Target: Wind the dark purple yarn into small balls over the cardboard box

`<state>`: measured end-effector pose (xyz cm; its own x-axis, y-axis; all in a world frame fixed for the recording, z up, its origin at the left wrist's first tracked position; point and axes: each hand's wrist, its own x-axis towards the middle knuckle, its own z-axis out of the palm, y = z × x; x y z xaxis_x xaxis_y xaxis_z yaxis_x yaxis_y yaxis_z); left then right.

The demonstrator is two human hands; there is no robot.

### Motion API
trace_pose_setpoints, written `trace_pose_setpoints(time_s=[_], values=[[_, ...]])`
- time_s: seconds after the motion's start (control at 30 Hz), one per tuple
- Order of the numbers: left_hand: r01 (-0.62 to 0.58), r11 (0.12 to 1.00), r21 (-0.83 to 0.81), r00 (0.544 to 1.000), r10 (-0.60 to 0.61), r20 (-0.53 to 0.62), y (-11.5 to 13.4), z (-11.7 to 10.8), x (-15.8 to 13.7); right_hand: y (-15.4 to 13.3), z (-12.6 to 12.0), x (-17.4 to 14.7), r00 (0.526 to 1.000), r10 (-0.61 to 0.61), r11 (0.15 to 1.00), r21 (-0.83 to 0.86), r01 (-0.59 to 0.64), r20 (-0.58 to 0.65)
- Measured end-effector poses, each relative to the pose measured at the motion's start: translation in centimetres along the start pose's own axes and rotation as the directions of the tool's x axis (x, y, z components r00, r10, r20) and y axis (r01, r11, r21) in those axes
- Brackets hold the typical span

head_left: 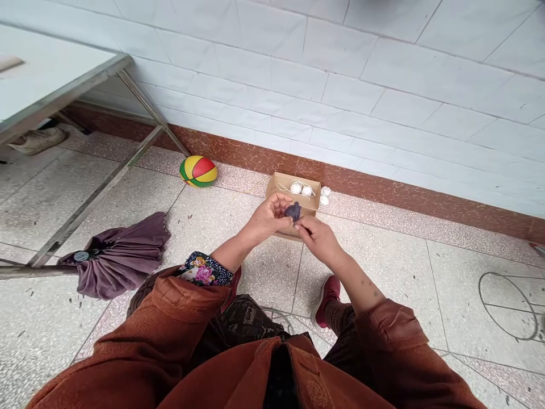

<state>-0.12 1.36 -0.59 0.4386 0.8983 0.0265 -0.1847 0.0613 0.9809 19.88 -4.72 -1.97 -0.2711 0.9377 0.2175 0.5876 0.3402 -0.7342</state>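
A purple umbrella point(123, 258) lies on the floor point(374, 244), then a multicolored ball point(198, 171). The left hand point(268, 217) holds a dark yarn ball point(293, 212) in curled fingers, in front of a cardboard box point(314, 204) containing white balls point(296, 187). The right hand point(320, 241) has its fingers narrowed at the yarn's lower edge; whether they grip a strand cannot be told.

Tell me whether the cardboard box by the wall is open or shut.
Open: the cardboard box shows its inner walls, and two white balls are visible inside.
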Motion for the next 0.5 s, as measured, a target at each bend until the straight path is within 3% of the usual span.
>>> trace_pose_setpoints(time_s=[0.13, 0.27, 0.37, 0.5], values=[[0.028, 0.989, 0.144, 0.993, -0.011, -0.119, -1.0, 0.0, 0.4, -1.2, 0.2, -0.4, 0.982, -0.133, 0.991, 0.041, 0.129, 0.13], [0.032, 0.979, 0.2, 0.999, -0.023, -0.05, -1.1, 0.4, 0.3, -1.9, -1.2, 0.0, 0.982, -0.185, 0.96, 0.222, 0.171, 0.047], [0.055, 0.986, 0.157, 0.996, -0.065, 0.058, -0.6, 0.7, -0.1, -1.5, -2.5, 0.7, 0.991, -0.06, 0.951, 0.295, 0.092, -0.116], [0.129, 0.991, 0.038, 0.952, -0.134, 0.273, 0.4, 0.8, -0.7, 0.1, -2.7, 1.5, 0.952, 0.153, 0.948, 0.313, -0.065, -0.267]])
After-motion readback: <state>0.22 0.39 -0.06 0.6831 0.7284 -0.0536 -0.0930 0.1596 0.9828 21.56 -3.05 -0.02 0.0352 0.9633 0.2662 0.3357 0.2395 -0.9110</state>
